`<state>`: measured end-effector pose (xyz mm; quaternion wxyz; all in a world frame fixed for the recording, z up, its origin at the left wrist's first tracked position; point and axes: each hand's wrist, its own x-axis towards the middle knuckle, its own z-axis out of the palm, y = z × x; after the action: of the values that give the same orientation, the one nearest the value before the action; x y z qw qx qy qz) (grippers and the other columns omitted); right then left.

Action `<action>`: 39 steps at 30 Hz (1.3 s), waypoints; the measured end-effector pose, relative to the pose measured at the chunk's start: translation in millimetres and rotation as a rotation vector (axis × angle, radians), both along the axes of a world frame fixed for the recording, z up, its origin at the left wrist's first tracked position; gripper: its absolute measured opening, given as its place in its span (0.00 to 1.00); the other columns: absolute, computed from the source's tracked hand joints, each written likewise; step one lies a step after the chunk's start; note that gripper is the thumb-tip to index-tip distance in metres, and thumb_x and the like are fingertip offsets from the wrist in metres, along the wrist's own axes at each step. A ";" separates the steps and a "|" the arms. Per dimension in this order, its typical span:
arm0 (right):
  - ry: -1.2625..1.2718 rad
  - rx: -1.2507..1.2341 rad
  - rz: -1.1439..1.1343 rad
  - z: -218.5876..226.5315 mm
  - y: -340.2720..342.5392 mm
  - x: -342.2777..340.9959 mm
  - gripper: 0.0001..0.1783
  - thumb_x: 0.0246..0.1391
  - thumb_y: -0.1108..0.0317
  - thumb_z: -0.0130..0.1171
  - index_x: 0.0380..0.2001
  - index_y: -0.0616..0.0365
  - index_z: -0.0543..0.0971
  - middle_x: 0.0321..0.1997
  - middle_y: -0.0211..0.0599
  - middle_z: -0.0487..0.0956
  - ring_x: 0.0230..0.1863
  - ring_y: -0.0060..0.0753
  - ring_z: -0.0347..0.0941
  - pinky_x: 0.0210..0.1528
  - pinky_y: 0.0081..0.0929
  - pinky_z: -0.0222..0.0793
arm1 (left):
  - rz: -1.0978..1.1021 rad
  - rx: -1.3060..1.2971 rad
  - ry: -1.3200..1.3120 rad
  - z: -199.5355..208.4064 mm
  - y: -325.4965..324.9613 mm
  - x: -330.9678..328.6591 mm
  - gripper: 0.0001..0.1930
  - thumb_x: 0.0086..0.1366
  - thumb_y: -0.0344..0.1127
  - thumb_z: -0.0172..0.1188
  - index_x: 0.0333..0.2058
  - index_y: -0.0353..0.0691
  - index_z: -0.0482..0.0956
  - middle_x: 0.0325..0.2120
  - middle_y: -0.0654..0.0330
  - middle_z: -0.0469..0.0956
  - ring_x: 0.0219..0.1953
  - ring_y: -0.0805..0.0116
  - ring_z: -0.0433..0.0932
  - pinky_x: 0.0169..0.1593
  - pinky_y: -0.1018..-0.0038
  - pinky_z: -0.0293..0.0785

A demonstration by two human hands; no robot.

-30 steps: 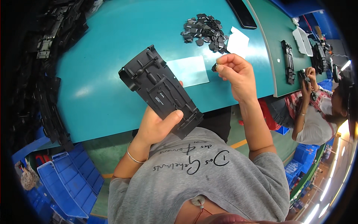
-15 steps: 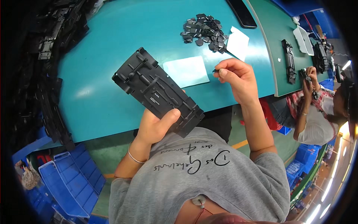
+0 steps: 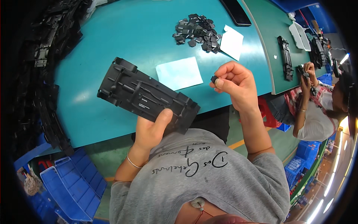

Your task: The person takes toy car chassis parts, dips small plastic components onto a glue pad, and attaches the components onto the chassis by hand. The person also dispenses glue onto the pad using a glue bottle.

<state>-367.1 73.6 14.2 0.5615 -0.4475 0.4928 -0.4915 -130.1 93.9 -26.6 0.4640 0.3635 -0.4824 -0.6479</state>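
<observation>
My left hand (image 3: 151, 128) grips a black plastic toy-car chassis (image 3: 143, 93) by its near right end, thumb lying across its moulded face. The chassis is held tilted above the table's front edge, its long side slanting down to the right. Off to its right, my right hand (image 3: 235, 84) pinches a small black plastic piece (image 3: 214, 79) between thumb and forefinger. The two hands are apart. Beyond them lies a heap of similar small black pieces (image 3: 197, 31) on the teal table (image 3: 123, 33).
A pale rectangular sheet (image 3: 179, 72) and a white paper (image 3: 232, 43) lie on the table, near a black phone (image 3: 235, 13). Black chassis parts (image 3: 56, 108) pile up at the left. A blue crate (image 3: 71, 186) stands below. At right, a co-worker (image 3: 317, 108) handles a dark part.
The chassis has turned counterclockwise to a flatter slant and shifted left. My right hand has tipped slightly, showing more of the small piece. The whole view has shifted a little.
</observation>
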 end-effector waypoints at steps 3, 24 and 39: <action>-0.061 0.036 0.027 -2.2 0.6 -1.1 0.07 0.48 0.78 0.59 0.32 0.62 0.74 0.29 0.33 0.78 0.32 0.23 0.76 0.31 0.16 0.71 | 0.073 0.003 0.016 -0.3 0.8 -5.4 0.06 0.63 0.28 0.51 0.36 0.33 0.73 0.28 0.68 0.71 0.30 0.80 0.67 0.34 0.81 0.64; 0.274 -0.131 0.125 0.8 46.2 23.5 0.05 0.45 0.81 0.58 0.29 0.64 0.77 0.26 0.29 0.76 0.26 0.17 0.70 0.29 0.14 0.66 | -0.048 0.169 0.108 3.2 2.7 -2.9 0.29 0.65 0.41 0.49 0.58 0.28 0.53 0.43 0.49 0.72 0.36 0.63 0.78 0.30 0.75 0.79; -0.034 0.186 -0.045 -3.5 61.5 62.4 0.17 0.40 0.85 0.56 0.27 0.55 0.61 0.20 0.20 0.65 0.20 0.04 0.58 0.20 0.07 0.54 | -0.042 0.060 -0.133 27.2 19.3 -7.5 0.16 0.67 0.35 0.42 0.46 0.27 0.68 0.36 0.54 0.75 0.31 0.72 0.75 0.31 0.78 0.74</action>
<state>-304.8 135.1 10.7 0.5976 -0.3737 0.5366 -0.4639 -137.6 113.1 0.7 0.4061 0.4092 -0.5002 -0.6461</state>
